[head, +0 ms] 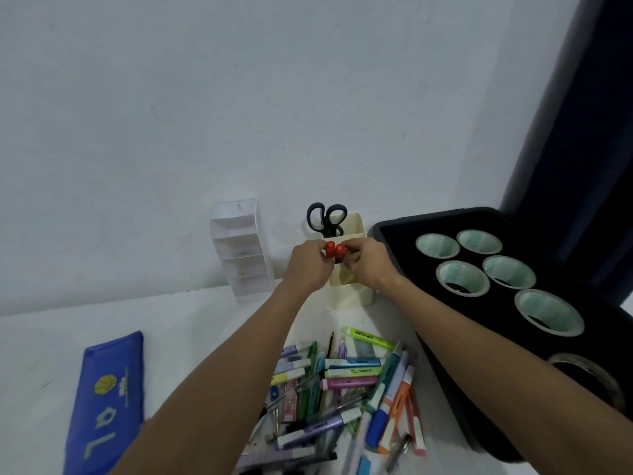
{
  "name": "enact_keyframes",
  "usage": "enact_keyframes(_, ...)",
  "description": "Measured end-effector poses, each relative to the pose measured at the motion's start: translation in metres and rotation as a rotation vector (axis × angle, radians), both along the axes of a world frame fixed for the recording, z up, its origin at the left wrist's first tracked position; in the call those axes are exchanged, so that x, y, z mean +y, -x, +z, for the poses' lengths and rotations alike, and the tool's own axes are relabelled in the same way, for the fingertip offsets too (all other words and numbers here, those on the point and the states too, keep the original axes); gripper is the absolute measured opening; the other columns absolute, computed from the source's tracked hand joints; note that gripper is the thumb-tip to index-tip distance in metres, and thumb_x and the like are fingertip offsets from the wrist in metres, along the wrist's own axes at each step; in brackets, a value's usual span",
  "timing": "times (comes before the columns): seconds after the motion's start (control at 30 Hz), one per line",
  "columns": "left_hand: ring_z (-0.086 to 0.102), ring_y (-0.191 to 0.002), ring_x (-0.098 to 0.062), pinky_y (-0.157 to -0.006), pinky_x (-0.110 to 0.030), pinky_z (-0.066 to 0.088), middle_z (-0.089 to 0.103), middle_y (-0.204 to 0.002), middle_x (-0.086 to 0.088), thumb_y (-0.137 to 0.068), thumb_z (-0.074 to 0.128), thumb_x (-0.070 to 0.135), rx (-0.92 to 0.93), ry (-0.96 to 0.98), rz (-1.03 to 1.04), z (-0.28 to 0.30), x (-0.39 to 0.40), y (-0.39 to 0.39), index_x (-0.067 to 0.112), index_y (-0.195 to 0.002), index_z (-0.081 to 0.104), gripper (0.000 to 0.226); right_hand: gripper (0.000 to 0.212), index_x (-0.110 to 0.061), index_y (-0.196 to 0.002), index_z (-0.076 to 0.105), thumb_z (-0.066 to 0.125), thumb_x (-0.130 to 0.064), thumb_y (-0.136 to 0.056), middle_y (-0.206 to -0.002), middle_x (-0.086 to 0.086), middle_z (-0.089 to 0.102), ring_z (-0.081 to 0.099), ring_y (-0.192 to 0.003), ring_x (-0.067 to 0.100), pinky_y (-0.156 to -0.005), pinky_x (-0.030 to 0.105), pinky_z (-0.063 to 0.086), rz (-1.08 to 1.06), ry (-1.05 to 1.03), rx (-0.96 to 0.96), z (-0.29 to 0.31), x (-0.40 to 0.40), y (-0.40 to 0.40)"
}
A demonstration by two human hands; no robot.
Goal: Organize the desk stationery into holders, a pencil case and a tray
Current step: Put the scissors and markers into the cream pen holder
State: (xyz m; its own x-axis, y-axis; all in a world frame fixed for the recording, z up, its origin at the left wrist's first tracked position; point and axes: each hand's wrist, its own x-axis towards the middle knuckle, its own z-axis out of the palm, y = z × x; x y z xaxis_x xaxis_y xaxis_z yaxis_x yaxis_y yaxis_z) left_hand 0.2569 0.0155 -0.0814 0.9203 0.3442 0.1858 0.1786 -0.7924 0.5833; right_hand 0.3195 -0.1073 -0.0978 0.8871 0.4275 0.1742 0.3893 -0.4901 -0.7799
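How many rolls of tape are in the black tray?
6. Five pale green rolls sit together in the black tray. One clear roll lies nearer, at the tray's front. More may be hidden past the picture's edge.

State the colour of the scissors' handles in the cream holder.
Black, with grey inner rims; the scissors show best in the head view.
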Motion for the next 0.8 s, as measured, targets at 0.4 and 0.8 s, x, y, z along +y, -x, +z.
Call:
enact_keyframes(0.4,0.062,-0.101,-0.017,-0.082,-0.018,0.040,0.066,-0.118,0.000,-0.088,0.054,0.016,0.072,-0.086,-0.082,0.009,0.008,0.067,0.017,-0.119,0.065,0.033,0.018,-0.015,-0.083,0.064,0.077,-0.011,-0.072,-0.087,-0.002,0.063,0.056,-0.076,0.011,-0.065,0.016,0.043,0.080,0.075,-0.025,0.009,-0.029,0.055)
enact_keyframes(0.8,0.060,-0.071,0.000,-0.066,-0.010,0.043,0.064,-0.083,0.015,-0.078,0.070,0.021,0.540,-0.108,-0.143,-0.020,0.037,0.233,0.027,-0.097,0.070,0.020,0.017,-0.019,-0.097,0.071,0.063,-0.013,-0.084,-0.098,-0.007,0.067,0.055,-0.077,0.001,-0.070,0.012,0.041,0.681,0.608,-0.106,-0.002,-0.030,0.153)
